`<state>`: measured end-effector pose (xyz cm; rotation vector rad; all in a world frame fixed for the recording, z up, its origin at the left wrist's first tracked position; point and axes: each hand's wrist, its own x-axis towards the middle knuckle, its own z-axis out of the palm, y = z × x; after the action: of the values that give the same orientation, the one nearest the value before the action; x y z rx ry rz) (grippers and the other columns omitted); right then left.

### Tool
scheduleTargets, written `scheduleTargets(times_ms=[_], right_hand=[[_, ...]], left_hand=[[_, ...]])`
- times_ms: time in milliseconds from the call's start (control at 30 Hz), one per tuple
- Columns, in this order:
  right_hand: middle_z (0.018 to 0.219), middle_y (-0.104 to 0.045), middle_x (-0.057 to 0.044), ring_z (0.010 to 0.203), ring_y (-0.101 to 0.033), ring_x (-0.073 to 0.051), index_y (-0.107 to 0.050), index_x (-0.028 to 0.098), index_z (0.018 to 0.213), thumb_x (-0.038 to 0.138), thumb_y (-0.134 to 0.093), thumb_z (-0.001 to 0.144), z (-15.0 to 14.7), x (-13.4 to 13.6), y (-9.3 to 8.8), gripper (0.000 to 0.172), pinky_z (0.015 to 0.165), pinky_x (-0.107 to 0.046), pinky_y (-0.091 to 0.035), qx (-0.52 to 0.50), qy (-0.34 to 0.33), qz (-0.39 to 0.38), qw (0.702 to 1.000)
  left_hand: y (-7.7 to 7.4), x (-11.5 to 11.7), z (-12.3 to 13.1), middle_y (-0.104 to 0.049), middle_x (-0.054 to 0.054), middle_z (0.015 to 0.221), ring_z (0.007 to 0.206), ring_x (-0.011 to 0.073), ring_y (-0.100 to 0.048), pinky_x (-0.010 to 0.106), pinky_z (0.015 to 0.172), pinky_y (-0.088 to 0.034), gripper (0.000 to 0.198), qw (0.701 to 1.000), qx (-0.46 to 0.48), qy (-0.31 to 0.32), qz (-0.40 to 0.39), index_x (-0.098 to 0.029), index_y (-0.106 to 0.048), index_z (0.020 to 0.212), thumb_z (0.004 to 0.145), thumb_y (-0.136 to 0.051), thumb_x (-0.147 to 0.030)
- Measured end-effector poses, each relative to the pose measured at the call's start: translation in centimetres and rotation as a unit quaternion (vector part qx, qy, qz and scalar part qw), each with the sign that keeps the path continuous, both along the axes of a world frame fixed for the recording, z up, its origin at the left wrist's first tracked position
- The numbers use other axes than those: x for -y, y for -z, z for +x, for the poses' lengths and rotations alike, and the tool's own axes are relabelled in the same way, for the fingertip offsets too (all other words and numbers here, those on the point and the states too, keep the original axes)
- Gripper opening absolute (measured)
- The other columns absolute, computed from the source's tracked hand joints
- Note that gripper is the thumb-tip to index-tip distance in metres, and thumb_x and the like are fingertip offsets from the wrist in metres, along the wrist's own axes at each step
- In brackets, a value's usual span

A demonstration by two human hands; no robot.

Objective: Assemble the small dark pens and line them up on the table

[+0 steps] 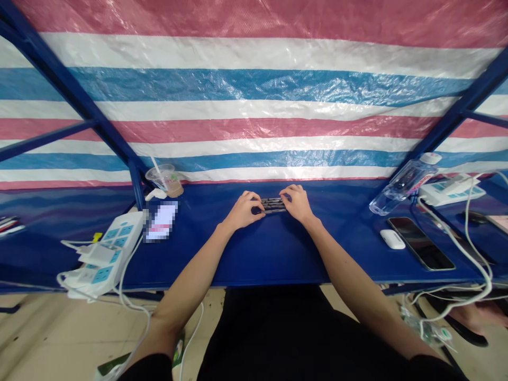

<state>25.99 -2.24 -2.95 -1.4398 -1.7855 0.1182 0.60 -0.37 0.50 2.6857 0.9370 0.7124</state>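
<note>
Several slim dark pens (273, 205) with pale, shiny stretches lie side by side on the blue table (273, 259), running left to right. My left hand (244, 209) closes on their left ends, thumb at the near side and fingers at the far side. At the right ends, my right hand (297, 203) is closed in the same manner, its fingertips on the pens. Both hands rest low at the tabletop, and the tips of the pens are hidden under the fingers.
To the left are a power strip (103, 254) with white cables, a blurred-out phone (161, 221) and a plastic cup (169, 181) with a straw. On the right are a water bottle (402, 185), a white earbud case (392, 239), a dark phone (420, 243) and another power strip (452, 191). Striped sheeting hangs behind.
</note>
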Motion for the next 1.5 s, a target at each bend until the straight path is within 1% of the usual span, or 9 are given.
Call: scheduleTargets(times_ms=[167,333,500,900,1000,1133,1267,1367,1500], right_hand=[[0.114,-0.069,-0.010,0.108,-0.054,-0.031,-0.077,0.025,0.104,0.024,-0.067,0.095,0.5,-0.2,0.6,0.014,0.090,-0.044,-0.042,0.016,0.021,-0.040,0.999],[0.115,-0.067,-0.008,0.108,-0.053,-0.029,-0.078,0.025,0.093,0.025,-0.073,0.092,0.5,-0.3,0.4,0.004,0.090,-0.042,-0.042,0.042,-0.024,-0.050,0.998],[0.115,-0.066,-0.007,0.109,-0.051,-0.028,-0.080,0.027,0.087,0.023,-0.076,0.091,0.2,0.0,0.4,0.007,0.090,-0.042,-0.040,0.064,-0.070,-0.063,0.993],[0.112,-0.068,-0.007,0.107,-0.051,-0.027,-0.081,0.027,0.085,0.025,-0.079,0.089,0.4,-0.3,0.5,0.005,0.093,-0.043,-0.041,0.054,-0.085,-0.073,0.992],[0.111,-0.069,-0.008,0.106,-0.052,-0.028,-0.080,0.027,0.092,0.028,-0.075,0.093,0.3,-0.3,0.6,0.005,0.092,-0.042,-0.042,0.054,-0.075,-0.069,0.993],[0.120,-0.070,-0.010,0.111,-0.054,-0.029,-0.077,0.026,0.116,0.025,-0.057,0.103,0.3,-0.3,0.6,0.023,0.091,-0.042,-0.043,0.064,-0.048,-0.068,0.994],[0.132,-0.068,-0.011,0.118,-0.054,-0.030,-0.074,0.025,0.125,0.025,-0.050,0.107,0.4,-0.4,0.7,0.030,0.091,-0.042,-0.043,0.095,-0.019,-0.113,0.989],[0.131,-0.068,-0.010,0.118,-0.054,-0.030,-0.076,0.026,0.121,0.026,-0.049,0.107,0.4,-0.4,0.8,0.030,0.091,-0.041,-0.043,0.113,-0.011,-0.137,0.984],[0.122,-0.070,-0.009,0.113,-0.054,-0.028,-0.078,0.026,0.110,0.022,-0.050,0.106,0.5,-0.6,0.8,0.028,0.090,-0.039,-0.042,0.108,-0.009,-0.139,0.984]], left_hand=[[-0.1,-0.1,-0.2,-0.064,0.007,0.121,0.115,0.0281,-0.053,0.048,0.103,-0.049,0.016,1.000,-0.017,-0.006,-0.001,-0.025,-0.079,0.098,0.085,-0.084,-0.033],[0.2,-0.1,0.1,-0.064,0.007,0.119,0.113,0.0268,-0.054,0.046,0.103,-0.049,0.018,1.000,0.000,-0.005,0.006,-0.025,-0.079,0.103,0.091,-0.078,-0.038],[0.5,-0.1,0.3,-0.065,0.007,0.116,0.111,0.0263,-0.055,0.046,0.103,-0.050,0.016,1.000,0.004,-0.007,0.008,-0.025,-0.080,0.101,0.094,-0.075,-0.038],[0.9,-0.4,0.4,-0.066,0.007,0.117,0.110,0.0267,-0.055,0.047,0.103,-0.049,0.008,1.000,-0.001,-0.007,0.000,-0.025,-0.081,0.097,0.095,-0.074,-0.030],[0.8,-0.2,0.5,-0.066,0.006,0.115,0.109,0.0265,-0.056,0.047,0.104,-0.049,0.008,1.000,0.004,-0.012,-0.004,-0.025,-0.080,0.099,0.095,-0.074,-0.029],[0.8,0.0,0.5,-0.065,0.007,0.118,0.113,0.0267,-0.057,0.047,0.106,-0.049,0.018,0.999,0.016,-0.035,-0.009,-0.026,-0.076,0.115,0.099,-0.068,-0.025],[1.0,-0.1,0.4,-0.063,0.007,0.123,0.120,0.0271,-0.056,0.048,0.110,-0.049,0.023,0.998,0.038,-0.041,-0.015,-0.026,-0.073,0.122,0.099,-0.069,-0.029],[1.0,-0.1,0.4,-0.063,0.007,0.127,0.122,0.0280,-0.055,0.049,0.112,-0.048,0.027,0.999,0.040,-0.021,-0.015,-0.027,-0.075,0.118,0.093,-0.077,-0.037],[1.1,-0.1,0.6,-0.064,0.007,0.124,0.121,0.0284,-0.055,0.049,0.112,-0.047,0.017,0.999,0.027,-0.017,-0.022,-0.025,-0.079,0.100,0.090,-0.080,-0.040]])
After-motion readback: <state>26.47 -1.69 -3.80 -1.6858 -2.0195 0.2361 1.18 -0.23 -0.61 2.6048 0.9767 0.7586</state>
